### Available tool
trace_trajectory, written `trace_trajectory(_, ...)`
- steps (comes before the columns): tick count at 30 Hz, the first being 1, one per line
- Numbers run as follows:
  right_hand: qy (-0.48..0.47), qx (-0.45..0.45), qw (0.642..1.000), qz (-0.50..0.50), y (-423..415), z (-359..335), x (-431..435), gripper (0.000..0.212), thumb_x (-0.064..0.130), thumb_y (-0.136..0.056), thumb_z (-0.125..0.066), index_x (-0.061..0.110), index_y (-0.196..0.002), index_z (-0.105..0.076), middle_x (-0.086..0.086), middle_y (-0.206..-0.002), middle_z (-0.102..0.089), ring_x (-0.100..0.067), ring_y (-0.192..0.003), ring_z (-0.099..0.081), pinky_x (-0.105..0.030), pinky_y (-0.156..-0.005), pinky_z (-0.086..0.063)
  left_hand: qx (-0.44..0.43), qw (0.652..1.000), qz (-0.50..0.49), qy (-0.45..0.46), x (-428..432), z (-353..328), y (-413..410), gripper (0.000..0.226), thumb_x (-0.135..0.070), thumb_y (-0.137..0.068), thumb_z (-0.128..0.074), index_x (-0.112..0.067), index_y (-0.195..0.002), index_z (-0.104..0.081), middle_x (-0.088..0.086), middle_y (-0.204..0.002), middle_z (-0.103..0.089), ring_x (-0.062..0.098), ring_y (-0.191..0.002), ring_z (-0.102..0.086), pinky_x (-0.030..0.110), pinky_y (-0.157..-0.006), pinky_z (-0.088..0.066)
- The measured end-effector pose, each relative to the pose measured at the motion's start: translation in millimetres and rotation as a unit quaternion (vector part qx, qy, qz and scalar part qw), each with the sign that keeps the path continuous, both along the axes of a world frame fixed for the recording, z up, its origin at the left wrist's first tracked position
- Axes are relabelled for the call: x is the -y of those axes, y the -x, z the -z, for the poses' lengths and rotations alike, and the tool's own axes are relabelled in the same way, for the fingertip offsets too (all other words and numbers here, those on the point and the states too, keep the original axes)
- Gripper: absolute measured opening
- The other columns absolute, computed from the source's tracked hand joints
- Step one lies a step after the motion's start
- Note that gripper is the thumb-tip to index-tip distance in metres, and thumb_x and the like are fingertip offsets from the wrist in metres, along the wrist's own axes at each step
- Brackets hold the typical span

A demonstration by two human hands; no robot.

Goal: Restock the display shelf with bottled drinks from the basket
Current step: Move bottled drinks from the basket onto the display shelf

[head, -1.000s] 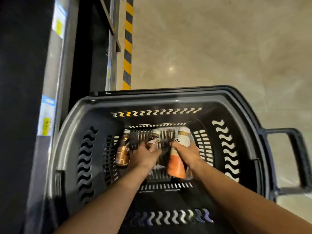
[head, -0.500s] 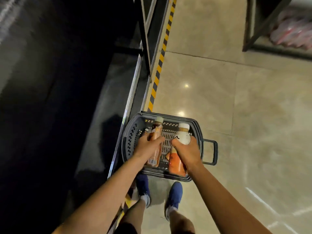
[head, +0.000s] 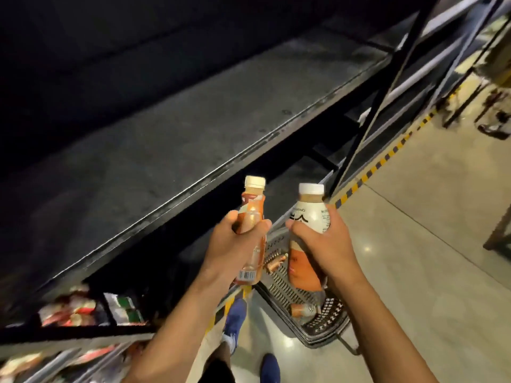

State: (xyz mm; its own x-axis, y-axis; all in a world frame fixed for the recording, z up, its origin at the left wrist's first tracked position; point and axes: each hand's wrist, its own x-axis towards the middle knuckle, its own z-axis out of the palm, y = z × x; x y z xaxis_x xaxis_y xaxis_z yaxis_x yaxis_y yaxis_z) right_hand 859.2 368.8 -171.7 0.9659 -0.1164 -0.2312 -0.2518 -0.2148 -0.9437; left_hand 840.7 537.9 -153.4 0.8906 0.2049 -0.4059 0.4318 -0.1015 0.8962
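The left hand (head: 232, 244) holds a brown bottle (head: 251, 214). The right hand (head: 323, 244) holds a white bottle (head: 308, 217), above the basket (head: 326, 324), near the shelf (head: 166, 150).

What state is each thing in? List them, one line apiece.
brown bottle: capped, neck up, gripped by left hand.
white-and-orange bottle: capped, neck up, gripped by right hand.
basket: standing on the floor.
loose bottle: lying on its side in the basket.
display shelf: held bottles not yet on it.
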Motion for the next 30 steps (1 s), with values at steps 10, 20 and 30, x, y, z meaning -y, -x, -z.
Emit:
trace_trajectory(10,-0.102,0.096,0.934,-0.327,69,-129,-179,0.033,0.019,-0.076,-0.082,0.022,-0.101,-0.061,0.005,-0.084,-0.07,-0.006,-0.072,-0.067,-0.021,-0.061,-0.053,0.134,0.949,-0.286,-0.014,-137,-117,160,0.025,-0.046,-0.075,-0.074,-0.026,-0.086,-0.066,0.014,-0.091,-0.071,0.034,-0.087,-0.071,0.057,-0.088,-0.054)
trace_trajectory(20,-0.159,0.141,0.827,-0.521,236,-189,-354,0.043,0.024,-0.068,-0.086,0.026,-0.103,-0.061,0.005,-0.09,-0.072,-0.011,-0.082,-0.07,-0.025,-0.069,-0.056,0.205,0.857,-0.47,-0.048,-256,-162,355,0.015,-0.036,-0.079,-0.078,-0.025,-0.081,-0.068,-0.006,-0.068,-0.066,0.017,-0.068,-0.064,0.043,-0.073,-0.052)
trace_trajectory(30,-0.195,0.186,0.782,-0.562,381,-220,-484,0.039,0.028,-0.065,-0.083,0.027,-0.098,-0.062,0.007,-0.083,-0.071,-0.007,-0.072,-0.067,-0.021,-0.061,-0.053,0.256,0.827,-0.494,-0.087,-382,-203,514,0.02,-0.043,-0.079,-0.076,-0.026,-0.087,-0.067,-0.002,-0.079,-0.068,0.022,-0.08,-0.069,0.044,-0.08,-0.055)
